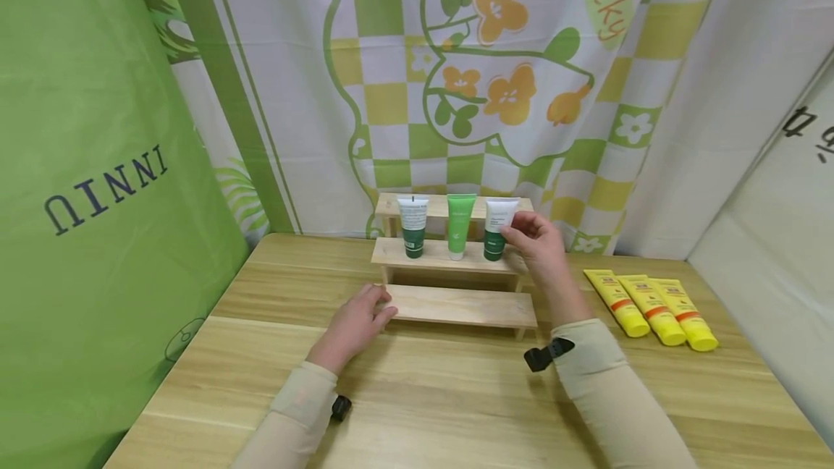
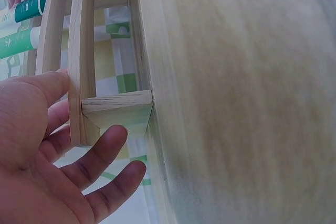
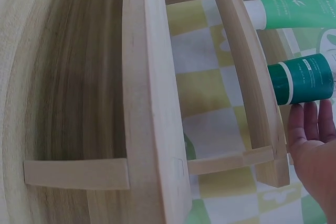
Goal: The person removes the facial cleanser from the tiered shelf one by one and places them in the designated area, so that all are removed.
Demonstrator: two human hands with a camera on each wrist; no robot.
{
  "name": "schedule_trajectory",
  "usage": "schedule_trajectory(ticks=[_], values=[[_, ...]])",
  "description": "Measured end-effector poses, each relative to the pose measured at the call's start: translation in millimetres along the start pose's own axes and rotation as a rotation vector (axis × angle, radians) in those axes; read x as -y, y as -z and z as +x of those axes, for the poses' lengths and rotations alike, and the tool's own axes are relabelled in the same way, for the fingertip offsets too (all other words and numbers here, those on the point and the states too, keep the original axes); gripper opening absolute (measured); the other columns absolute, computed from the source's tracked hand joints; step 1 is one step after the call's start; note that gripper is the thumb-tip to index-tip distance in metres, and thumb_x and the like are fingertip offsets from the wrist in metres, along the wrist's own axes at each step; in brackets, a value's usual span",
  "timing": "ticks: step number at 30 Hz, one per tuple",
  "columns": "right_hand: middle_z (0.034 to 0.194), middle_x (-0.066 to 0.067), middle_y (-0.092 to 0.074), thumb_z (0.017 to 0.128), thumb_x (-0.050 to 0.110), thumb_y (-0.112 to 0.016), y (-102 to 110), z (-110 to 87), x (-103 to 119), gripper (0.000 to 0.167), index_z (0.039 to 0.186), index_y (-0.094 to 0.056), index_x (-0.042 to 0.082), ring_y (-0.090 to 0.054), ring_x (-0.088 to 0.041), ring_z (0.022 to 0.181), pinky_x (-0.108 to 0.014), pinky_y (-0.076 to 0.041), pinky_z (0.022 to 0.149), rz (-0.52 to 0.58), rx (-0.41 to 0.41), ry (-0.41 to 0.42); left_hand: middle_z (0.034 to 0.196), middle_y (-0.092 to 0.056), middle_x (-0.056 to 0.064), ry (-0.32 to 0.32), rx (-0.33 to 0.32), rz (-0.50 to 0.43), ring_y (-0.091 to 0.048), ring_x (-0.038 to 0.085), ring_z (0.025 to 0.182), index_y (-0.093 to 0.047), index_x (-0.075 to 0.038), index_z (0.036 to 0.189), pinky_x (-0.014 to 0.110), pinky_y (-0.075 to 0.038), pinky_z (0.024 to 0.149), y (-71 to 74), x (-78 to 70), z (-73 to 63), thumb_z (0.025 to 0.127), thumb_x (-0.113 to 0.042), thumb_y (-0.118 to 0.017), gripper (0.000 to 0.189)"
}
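Observation:
My right hand (image 1: 541,244) pinches a white-and-green squeeze tube (image 1: 495,246) from its right side, with the thumb across its front. This tube (image 3: 307,80) stands cap down on the middle step of a wooden three-tier display rack (image 1: 456,306). To its left on that step are a bright green tube (image 1: 460,226) and another white-and-green tube (image 1: 413,226), both upright. My left hand (image 1: 357,320) touches the left end of the lowest step. In the left wrist view, the left hand's (image 2: 58,150) thumb and fingertips meet the board, its other fingers loosely spread.
Three yellow tubes (image 1: 664,310) lie side by side on the wooden table (image 1: 443,404), to the right of the rack. A patterned curtain (image 1: 391,93) hangs close behind the rack, with a green cloth (image 1: 98,273) at the left.

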State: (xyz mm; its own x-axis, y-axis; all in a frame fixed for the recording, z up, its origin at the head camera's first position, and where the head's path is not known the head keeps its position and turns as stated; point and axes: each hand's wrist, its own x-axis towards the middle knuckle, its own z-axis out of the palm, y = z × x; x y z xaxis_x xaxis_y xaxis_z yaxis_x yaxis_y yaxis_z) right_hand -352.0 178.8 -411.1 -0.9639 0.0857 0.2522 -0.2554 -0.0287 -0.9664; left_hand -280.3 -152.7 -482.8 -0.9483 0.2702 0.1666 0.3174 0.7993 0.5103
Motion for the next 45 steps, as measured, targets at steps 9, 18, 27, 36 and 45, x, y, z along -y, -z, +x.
schedule_trajectory(ticks=[9,18,27,36,45], values=[[0.097,0.000,-0.061,0.087,0.003,-0.073,-3.5,-0.1,-2.6,0.029,0.111,-0.057,-0.002,-0.057,-0.013,0.093,-0.020,-0.050,0.075,0.032,-0.012,0.014,0.111,-0.058,0.001,0.000,0.002,0.006,-0.063,0.023,0.100,-0.063,-0.010,0.117,0.041,-0.051,0.087,-0.5,0.3,-0.3,0.099,-0.037,-0.059,0.032],[0.094,0.002,-0.061,0.088,0.002,-0.073,-4.8,-0.8,-3.1,0.032,0.112,-0.055,-0.007,-0.056,-0.011,0.089,-0.019,-0.048,0.075,0.054,-0.030,0.030,0.111,-0.059,0.001,-0.009,-0.002,0.009,-0.063,0.023,0.099,-0.063,-0.010,0.117,0.041,-0.051,0.087,0.6,-1.4,0.5,0.099,-0.037,-0.060,0.033],[0.092,0.002,-0.062,0.086,0.004,-0.075,-5.2,-0.5,-5.4,0.026,0.106,-0.059,0.000,-0.056,-0.013,0.089,-0.020,-0.047,0.075,0.032,-0.058,0.047,0.110,-0.059,0.001,-0.016,-0.007,0.014,-0.063,0.022,0.099,-0.063,-0.010,0.116,0.041,-0.051,0.087,-1.5,-0.1,0.9,0.099,-0.036,-0.060,0.032],[0.093,0.000,-0.062,0.086,0.006,-0.076,-4.0,-1.8,-3.2,0.022,0.101,-0.061,0.007,-0.056,-0.015,0.090,-0.022,-0.048,0.074,0.025,-0.109,0.021,0.109,-0.058,0.001,-0.021,-0.016,0.012,-0.063,0.022,0.097,-0.063,-0.010,0.115,0.041,-0.051,0.085,-0.4,-1.2,1.2,0.099,-0.036,-0.060,0.030],[0.090,0.003,-0.062,0.087,0.003,-0.075,-4.9,-4.2,-1.6,0.026,0.105,-0.058,-0.003,-0.056,-0.012,0.088,-0.021,-0.047,0.075,0.032,-0.111,0.024,0.109,-0.058,0.001,-0.016,-0.016,0.014,-0.063,0.023,0.098,-0.063,-0.010,0.115,0.041,-0.051,0.086,-1.3,1.2,0.9,0.098,-0.036,-0.061,0.031]])
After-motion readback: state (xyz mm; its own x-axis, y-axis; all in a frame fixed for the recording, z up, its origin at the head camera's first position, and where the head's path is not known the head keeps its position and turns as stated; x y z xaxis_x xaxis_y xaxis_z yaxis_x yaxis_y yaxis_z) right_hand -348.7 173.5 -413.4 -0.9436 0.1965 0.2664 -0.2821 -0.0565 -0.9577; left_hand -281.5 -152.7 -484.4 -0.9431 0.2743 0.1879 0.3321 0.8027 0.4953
